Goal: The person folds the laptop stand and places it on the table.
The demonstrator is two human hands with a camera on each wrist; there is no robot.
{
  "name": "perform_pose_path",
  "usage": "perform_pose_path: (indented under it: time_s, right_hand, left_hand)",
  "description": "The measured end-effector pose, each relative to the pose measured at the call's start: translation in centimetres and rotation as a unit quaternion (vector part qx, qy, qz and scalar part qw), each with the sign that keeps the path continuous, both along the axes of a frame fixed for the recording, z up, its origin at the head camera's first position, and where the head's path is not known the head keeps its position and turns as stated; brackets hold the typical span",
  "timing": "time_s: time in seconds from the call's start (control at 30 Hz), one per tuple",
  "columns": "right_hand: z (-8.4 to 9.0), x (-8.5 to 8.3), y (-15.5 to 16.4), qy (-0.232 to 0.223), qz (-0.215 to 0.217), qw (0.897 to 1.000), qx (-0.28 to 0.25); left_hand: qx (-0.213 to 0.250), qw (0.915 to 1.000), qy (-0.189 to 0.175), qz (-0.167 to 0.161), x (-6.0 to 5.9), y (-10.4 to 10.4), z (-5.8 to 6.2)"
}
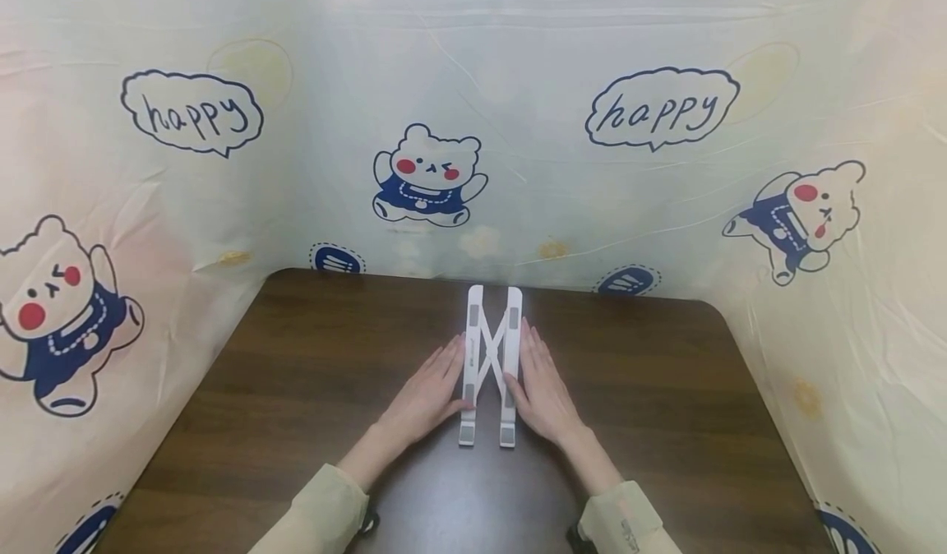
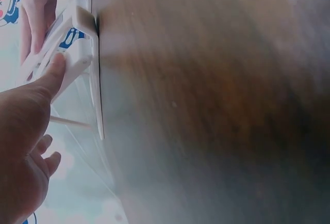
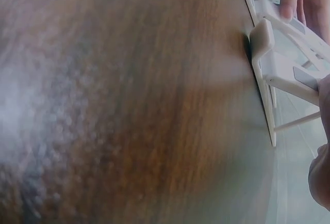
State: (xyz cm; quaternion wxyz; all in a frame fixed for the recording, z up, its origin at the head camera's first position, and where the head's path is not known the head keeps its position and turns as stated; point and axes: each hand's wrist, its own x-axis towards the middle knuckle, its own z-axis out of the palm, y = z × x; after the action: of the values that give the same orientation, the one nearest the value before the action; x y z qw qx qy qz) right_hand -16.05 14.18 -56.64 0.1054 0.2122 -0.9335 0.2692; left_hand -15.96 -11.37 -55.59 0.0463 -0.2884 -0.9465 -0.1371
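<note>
A white folding laptop stand stands on the wooden table, its two long rails close together and joined by crossed bars. Grey pads line the rail tops, and the near ends turn up into lips. Along the outer side of the left rail lies my left hand, fingers straight and thumb at the rail's top edge. My right hand presses the right rail from outside, its fingers stretched forward and its thumb over the top. In the left wrist view, the left thumb rests on the near rail.
The dark brown table has rounded far corners. Behind it and at both sides hangs a pale curtain printed with bears and the word "happy". The stand's far end sits near the table's back edge.
</note>
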Motion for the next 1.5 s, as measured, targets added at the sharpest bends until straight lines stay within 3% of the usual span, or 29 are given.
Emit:
perform_pose_path:
  time_s: [0.43,1.27,1.5]
  right_hand:
    - [-0.3,0.2,-0.4,-0.021,-0.006,1.000,0.006]
    - [-0.5,0.2,-0.5,-0.007,-0.001,1.000,0.000]
    - [-0.6,0.2,-0.7,-0.003,0.004,1.000,-0.006]
  left_hand:
    - [0.006,0.9999,-0.006,-0.009,0.2,1.1,-0.2]
    - [0.008,0.9995,0.019,-0.026,0.1,2.0,-0.3]
    - [-0.001,0.9996,0.010,-0.026,0.0,2.5,-0.2]
